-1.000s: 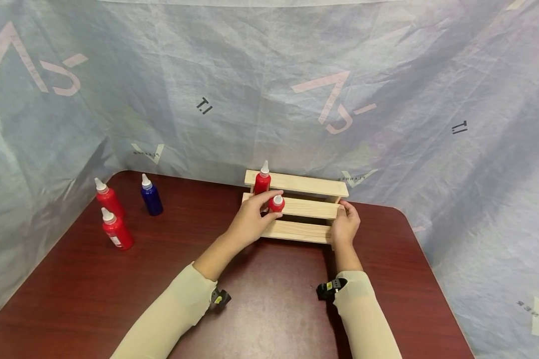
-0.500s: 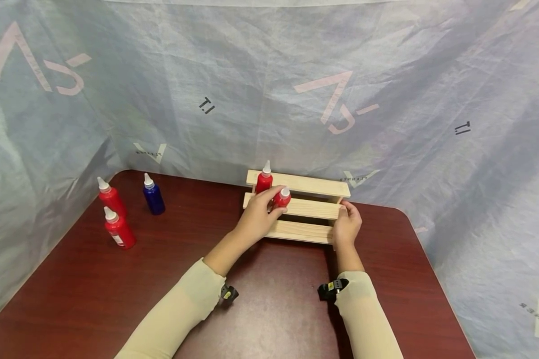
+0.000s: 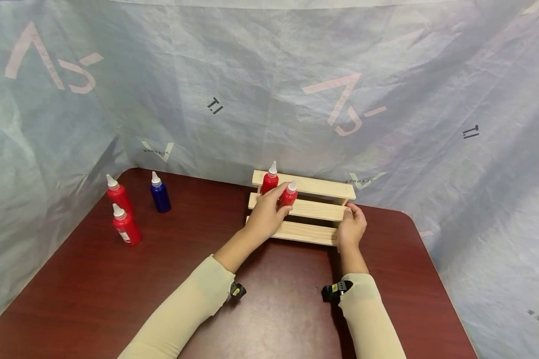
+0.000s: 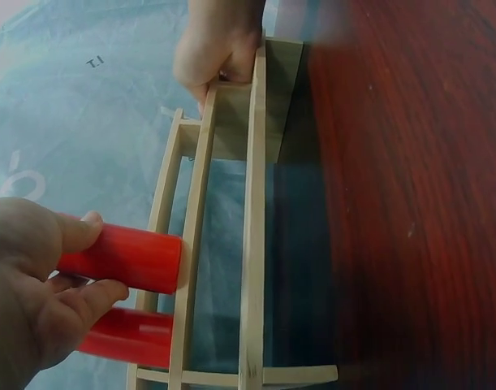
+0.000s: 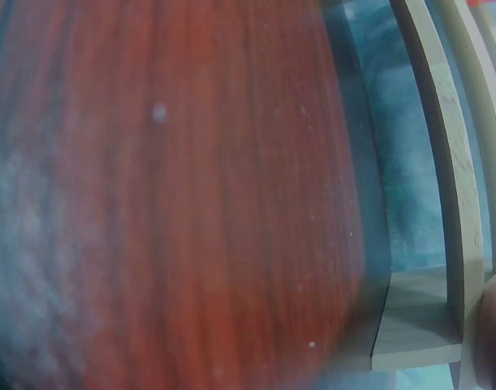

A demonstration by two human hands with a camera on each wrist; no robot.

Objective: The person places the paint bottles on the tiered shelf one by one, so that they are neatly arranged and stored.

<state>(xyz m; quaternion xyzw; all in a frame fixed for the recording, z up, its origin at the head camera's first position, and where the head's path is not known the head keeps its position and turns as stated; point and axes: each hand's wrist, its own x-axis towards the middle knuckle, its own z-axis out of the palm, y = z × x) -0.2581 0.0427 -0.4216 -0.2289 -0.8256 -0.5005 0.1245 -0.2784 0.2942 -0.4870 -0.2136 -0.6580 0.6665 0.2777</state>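
A three-step wooden rack (image 3: pixel 319 210) stands at the back of the table. My left hand (image 3: pixel 264 214) grips a red squeeze bottle (image 3: pixel 289 196) with a white nozzle cap, thumb on one side and fingers on the other. In the left wrist view the base of this held bottle (image 4: pixel 138 258) is right at the middle slat. A second red bottle (image 3: pixel 269 183) stands beside it at the rack's left end, partly hidden by my left hand. My right hand (image 3: pixel 352 227) holds the rack's right end at the middle slat; in the right wrist view only a fingertip (image 5: pixel 494 325) shows.
On the left of the table (image 3: pixel 197 239) stand two red bottles, the rear one (image 3: pixel 119 197) and the front one (image 3: pixel 128 228), with a blue bottle (image 3: pixel 160 195) to their right. A grey cloth (image 3: pixel 233 60) hangs close behind the table and rack.
My left hand has moved the red bottle slightly right and away from me, and the bottle now shows more upright. The right hand stays at the rack's end. The head view has shifted a little left.
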